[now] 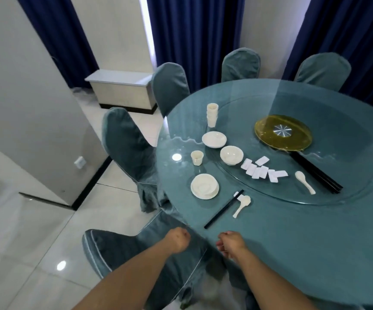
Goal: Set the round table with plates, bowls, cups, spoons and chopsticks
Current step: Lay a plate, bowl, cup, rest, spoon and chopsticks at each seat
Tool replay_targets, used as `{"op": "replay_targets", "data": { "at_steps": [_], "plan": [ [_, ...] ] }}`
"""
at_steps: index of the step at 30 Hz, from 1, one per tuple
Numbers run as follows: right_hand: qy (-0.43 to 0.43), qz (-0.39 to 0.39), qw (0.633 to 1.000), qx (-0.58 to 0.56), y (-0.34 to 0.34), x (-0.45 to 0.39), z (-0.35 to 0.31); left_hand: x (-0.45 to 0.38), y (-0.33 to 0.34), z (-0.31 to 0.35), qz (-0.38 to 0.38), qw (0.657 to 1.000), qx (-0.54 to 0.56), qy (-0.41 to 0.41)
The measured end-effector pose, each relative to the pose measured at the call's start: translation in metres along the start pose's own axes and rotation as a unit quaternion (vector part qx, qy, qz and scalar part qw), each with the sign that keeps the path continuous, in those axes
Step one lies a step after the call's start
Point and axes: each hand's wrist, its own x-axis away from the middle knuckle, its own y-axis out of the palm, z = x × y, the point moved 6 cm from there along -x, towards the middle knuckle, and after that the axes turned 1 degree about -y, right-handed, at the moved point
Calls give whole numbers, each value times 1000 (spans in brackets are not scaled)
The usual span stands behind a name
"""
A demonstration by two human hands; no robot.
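One place is laid near the table's left edge: a bowl on a plate (204, 186), a single cup (197, 157), black chopsticks (224, 209) on a white rest, and a white spoon (241, 205). On the glass turntable (348, 193) stand a cup stack (211, 114), stacked plates (214, 139), stacked bowls (231, 155), several white rests (262, 171), a spoon (305, 182) and a bundle of chopsticks (317, 174). My left hand (177, 240) is curled in a fist and holds nothing, just off the table's near edge. My right hand (231, 243) hovers over that edge, fingers loosely curled, empty.
The round table (292, 253) has a teal cloth under glass. Teal-covered chairs ring it: one (136, 256) right below my hands, others at left (125, 148) and behind. A yellow disc (282, 135) marks the turntable's centre. A white low cabinet (122, 90) stands by blue curtains.
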Motion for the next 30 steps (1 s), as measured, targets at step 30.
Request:
{"op": "replay_targets", "data": {
  "at_steps": [30],
  "plan": [
    [11, 123, 990, -63, 262, 54, -86, -49, -243, -169, -49, 990, -36, 130]
  ]
}}
